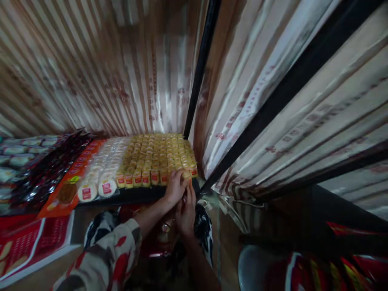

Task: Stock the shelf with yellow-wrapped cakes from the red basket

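Observation:
My left hand rests on the front right rows of small yellow wrapped packets stacked on a low shelf, its fingers curled round one of them. Close below it, my right hand has its fingers pressed together against the same spot at the shelf's front edge; what it holds is hidden. Left of the yellow packets lie round white packets with red labels.
Striped plastic-wrapped bundles form walls behind and to the right, crossed by black bars. Dark and orange packets lie at the left. A red printed box sits at the lower left, and a red object is below my hands.

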`<state>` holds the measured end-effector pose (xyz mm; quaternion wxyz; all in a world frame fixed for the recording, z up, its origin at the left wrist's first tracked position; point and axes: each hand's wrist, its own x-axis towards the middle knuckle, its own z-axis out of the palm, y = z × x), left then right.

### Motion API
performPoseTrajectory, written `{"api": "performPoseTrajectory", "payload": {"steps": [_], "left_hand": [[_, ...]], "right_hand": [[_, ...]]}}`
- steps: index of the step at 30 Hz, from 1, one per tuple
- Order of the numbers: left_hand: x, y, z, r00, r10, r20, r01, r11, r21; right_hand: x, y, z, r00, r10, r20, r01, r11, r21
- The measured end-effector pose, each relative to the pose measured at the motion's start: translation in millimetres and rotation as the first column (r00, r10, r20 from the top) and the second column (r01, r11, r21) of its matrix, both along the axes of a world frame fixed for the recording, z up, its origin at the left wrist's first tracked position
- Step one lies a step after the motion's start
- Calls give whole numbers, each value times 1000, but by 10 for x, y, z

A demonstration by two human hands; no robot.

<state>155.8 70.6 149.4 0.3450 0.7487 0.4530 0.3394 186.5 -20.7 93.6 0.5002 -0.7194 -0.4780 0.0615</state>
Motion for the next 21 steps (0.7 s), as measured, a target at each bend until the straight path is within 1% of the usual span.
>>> {"api": "performPoseTrajectory", "payload": {"steps": [4,7,10,15,19,21], "left_hand": [[209,26,41,998,-49,-45,49,999,-9],[309,2,83,989,-23,-145,23,1000,-2],[383,-6,79,978,-8,-211,9,1000,4],[474,29,-13,980,-39,-194,44,999,19],[517,29,-59,981,-23,-192,27,1000,16],[527,13,-71,990,-17,-143,17,1000,-6]], "right_hand": [[82,51,-95,1000,-10,-12,10,1000,-6],[129,101,-119,999,-8,-50,7,1000,-12],[173,148,-103,996,-11,-89,9,1000,-20],[228,219,-119,993,10,-118,-12,1000,-15],[258,279,-187,993,-1,-119,-1,1000,-17],[279,308,-216,995,4,-103,-6,1000,-27]]}}
